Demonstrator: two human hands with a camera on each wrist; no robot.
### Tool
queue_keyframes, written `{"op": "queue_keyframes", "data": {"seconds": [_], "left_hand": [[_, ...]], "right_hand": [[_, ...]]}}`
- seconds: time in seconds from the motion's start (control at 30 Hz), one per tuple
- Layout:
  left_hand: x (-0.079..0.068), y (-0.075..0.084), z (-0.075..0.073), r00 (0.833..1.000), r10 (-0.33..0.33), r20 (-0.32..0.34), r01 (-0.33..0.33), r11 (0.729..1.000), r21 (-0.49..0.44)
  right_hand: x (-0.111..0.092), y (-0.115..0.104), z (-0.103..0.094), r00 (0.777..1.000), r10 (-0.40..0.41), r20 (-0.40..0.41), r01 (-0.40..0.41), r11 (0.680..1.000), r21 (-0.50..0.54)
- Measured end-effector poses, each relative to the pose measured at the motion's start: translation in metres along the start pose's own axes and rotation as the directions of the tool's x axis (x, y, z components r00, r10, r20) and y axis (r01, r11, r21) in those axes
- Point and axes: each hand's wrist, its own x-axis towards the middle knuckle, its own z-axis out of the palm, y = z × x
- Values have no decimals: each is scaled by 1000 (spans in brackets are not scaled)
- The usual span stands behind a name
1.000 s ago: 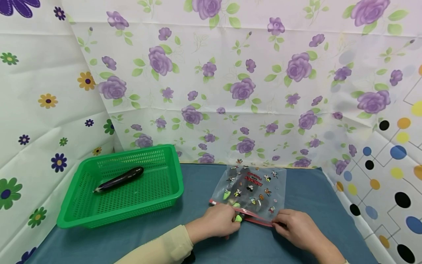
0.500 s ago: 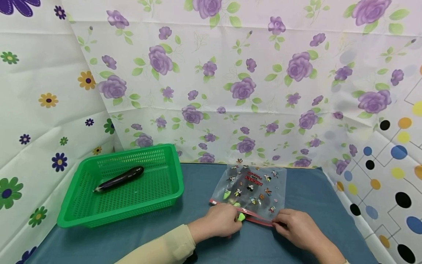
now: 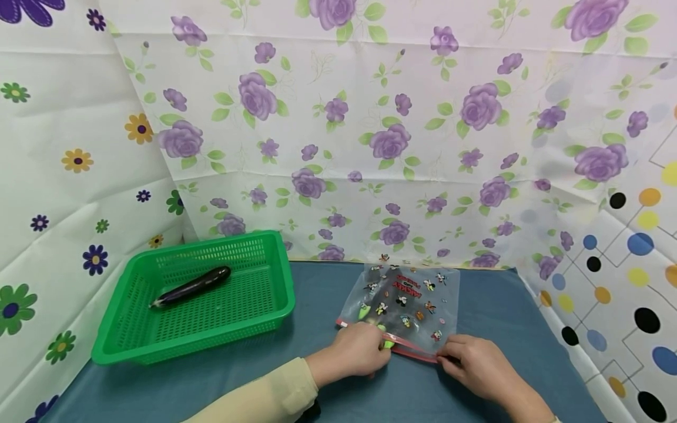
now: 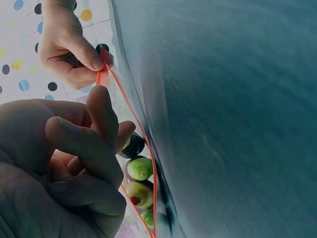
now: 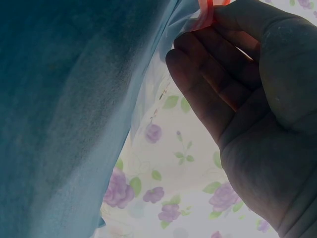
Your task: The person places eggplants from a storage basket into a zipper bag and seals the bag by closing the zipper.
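Observation:
A clear zip bag [image 3: 418, 299] with cartoon prints and a red zip edge lies on the table, its mouth towards me and parted. My right hand [image 3: 478, 367] pinches the mouth's right corner between thumb and forefinger. My left hand [image 3: 357, 351] is at the left part of the mouth, fingers curled, fingertips right by the contents. Inside, the left wrist view shows a dark rounded thing [image 4: 132, 146], a bright green rounded end [image 4: 140, 169] and a pale green one [image 4: 140, 194]. I cannot tell whether the left fingers hold or only push one of them.
To the left stands a green plastic basket [image 3: 254, 294] with a long dark eggplant [image 3: 193, 286] in it. Beneath everything lies a blue cloth [image 3: 317, 299]. Flower-patterned sheets [image 3: 349, 147] hang behind and at the left, and a dotted sheet [image 3: 634, 282] at the right.
My left hand has shifted slightly right and inward at the bag's mouth; the bright green end beside its fingers has gone further under the red edge. The right hand has stayed put.

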Motion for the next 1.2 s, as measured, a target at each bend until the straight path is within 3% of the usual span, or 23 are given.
{"op": "queue_keyframes", "data": {"seconds": [0.3, 0.6, 1.2], "left_hand": [[3, 3, 2, 1000, -21, -7, 22, 999, 32], [8, 3, 4, 1000, 1, -31, 2, 998, 65], [13, 1, 6, 999, 12, -40, -11, 1000, 13]], "right_hand": [[0, 0, 0, 1000, 4, 7, -4, 1000, 6], [0, -1, -2, 1000, 10, 10, -10, 1000, 9], [1, -1, 0, 1000, 18, 3, -18, 1000, 9]]}}
